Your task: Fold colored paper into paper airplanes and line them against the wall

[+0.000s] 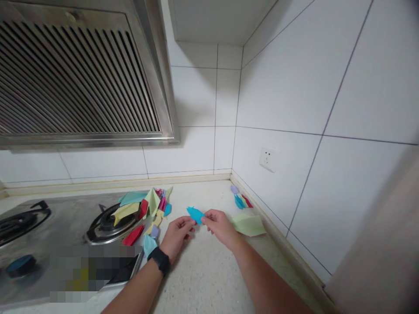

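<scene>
A small blue folded paper piece (196, 214) is held over the counter between my two hands. My left hand (178, 235), with a dark watch on the wrist, pinches its lower left edge. At its right end, the thumb and fingers of my right hand (220, 224) are closed on it. A pale green sheet of paper (250, 224) lies just right of my right hand, partly hidden by it. Left of my left hand lies a pile of colourful folded papers (152, 203), spilling from the burner onto the counter. A light blue paper piece (149, 245) rests close to my watch.
A gas stove (70, 231) with black burners fills the left side, under a metal range hood (170, 135). Several small folded papers (240, 200) lie by the right wall. A socket (269, 158) sits on the tiled wall above the speckled counter (203, 279).
</scene>
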`<state>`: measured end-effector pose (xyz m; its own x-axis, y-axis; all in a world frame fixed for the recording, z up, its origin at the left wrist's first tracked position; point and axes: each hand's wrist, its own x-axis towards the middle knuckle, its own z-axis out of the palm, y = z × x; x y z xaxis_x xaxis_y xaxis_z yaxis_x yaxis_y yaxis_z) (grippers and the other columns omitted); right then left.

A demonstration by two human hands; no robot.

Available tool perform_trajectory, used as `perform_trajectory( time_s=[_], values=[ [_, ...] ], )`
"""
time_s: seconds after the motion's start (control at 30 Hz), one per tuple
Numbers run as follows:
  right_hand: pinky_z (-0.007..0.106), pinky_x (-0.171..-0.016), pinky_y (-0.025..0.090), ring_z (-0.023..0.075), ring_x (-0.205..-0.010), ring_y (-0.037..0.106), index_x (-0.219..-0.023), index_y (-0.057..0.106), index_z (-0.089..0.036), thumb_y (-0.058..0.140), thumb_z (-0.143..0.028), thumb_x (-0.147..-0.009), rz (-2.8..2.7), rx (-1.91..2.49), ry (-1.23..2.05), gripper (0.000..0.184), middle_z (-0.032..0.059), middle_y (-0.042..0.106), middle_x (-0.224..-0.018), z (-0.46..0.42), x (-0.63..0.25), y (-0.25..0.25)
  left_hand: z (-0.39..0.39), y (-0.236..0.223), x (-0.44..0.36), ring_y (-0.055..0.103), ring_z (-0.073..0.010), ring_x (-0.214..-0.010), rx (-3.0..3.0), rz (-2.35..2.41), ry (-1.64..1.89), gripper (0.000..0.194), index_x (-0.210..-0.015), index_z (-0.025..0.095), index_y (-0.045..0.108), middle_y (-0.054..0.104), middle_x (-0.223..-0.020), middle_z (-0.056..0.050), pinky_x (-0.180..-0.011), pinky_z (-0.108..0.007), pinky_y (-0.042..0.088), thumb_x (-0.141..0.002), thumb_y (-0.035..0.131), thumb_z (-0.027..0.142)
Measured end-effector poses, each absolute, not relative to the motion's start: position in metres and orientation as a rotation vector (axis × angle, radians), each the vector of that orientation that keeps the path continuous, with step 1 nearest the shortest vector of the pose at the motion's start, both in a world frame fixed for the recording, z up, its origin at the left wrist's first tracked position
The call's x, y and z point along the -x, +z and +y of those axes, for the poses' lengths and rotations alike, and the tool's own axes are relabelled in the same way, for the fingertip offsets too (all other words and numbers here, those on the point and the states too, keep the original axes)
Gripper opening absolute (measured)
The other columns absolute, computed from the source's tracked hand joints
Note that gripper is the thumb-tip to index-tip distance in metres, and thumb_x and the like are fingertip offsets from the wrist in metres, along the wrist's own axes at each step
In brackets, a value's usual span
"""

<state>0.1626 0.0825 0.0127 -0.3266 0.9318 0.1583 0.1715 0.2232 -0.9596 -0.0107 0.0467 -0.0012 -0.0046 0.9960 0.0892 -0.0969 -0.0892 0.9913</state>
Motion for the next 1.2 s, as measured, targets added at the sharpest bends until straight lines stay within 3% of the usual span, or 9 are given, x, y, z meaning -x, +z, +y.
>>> perform_trajectory(
  time_s=[0.1,0.2,0.33,0.53,0.8,1.2],
  values=[
    [0.023,-0.049,0.033,0.0123,-0.052,0.05,-0.071,0.062,-0.017,0.057,-0.034,-0.079,-1.939,1.16,1.023,0.02,0.0003,0.058,-0.059,0.076,-0.17,0.022,0.049,-0.003,0.005,0.056,-0.0136,-0.065,-1.231,1.148,1.324,0.037,-0.086,0.012,0.067,0.062,-0.076,-0.005,-0.05,-0.021,0.041,-0.074,0.068,0.047],
    [0.027,-0.058,0.034,0.0174,-0.065,0.058,-0.078,0.068,-0.02,0.07,-0.035,-0.069,-2.28,1.189,0.597,0.017,0.0038,0.068,-0.073,0.071,-0.189,0.043,0.058,0.006,0.007,0.056,-0.0146,-0.065,-1.296,1.198,1.27,0.038,-0.086,0.013,0.066,0.061,-0.072,-0.004,-0.048,-0.021,0.04,-0.073,0.067,0.048],
    [0.026,-0.064,0.035,0.0149,-0.07,0.058,-0.08,0.067,-0.022,0.055,-0.025,-0.082,-2.282,1.111,0.289,0.012,0.002,0.069,-0.08,0.073,-0.209,0.058,0.094,0.027,0.004,0.06,-0.0158,-0.071,-1.374,1.225,1.185,0.039,-0.086,0.014,0.066,0.065,-0.084,-0.007,-0.051,-0.021,0.043,-0.075,0.063,0.051],
    [0.025,-0.066,0.034,0.0137,-0.069,0.057,-0.077,0.061,-0.021,0.051,-0.016,-0.081,-2.243,1.064,0.099,0.011,-0.0003,0.065,-0.072,0.08,-0.212,0.032,0.191,0.041,-0.048,0.06,-0.0143,-0.066,-1.578,1.23,1.076,0.04,-0.089,0.012,0.066,0.068,-0.083,-0.009,-0.048,-0.021,0.042,-0.072,0.065,0.048],
    [0.027,-0.061,0.03,0.0131,-0.062,0.052,-0.077,0.057,-0.02,0.051,-0.011,-0.077,-1.99,1.022,0.034,0.011,-0.0012,0.057,-0.063,0.086,-0.212,0.021,0.297,0.016,-0.123,0.061,-0.0114,-0.061,-1.603,1.28,0.918,0.026,-0.084,0.01,0.068,0.07,-0.082,-0.01,-0.047,-0.018,0.042,-0.071,0.071,0.032],
    [0.032,-0.061,0.028,0.0158,-0.067,0.049,-0.072,0.051,-0.02,0.052,-0.017,-0.077,-2.092,0.923,-0.193,0.006,-0.0001,0.055,-0.065,0.087,-0.202,0.015,0.333,-0.013,-0.157,0.053,-0.0094,-0.046,-1.706,1.42,0.672,0.026,-0.074,0.01,0.072,0.067,-0.06,-0.006,-0.043,-0.019,0.039,-0.071,0.071,0.036]
  ],
)
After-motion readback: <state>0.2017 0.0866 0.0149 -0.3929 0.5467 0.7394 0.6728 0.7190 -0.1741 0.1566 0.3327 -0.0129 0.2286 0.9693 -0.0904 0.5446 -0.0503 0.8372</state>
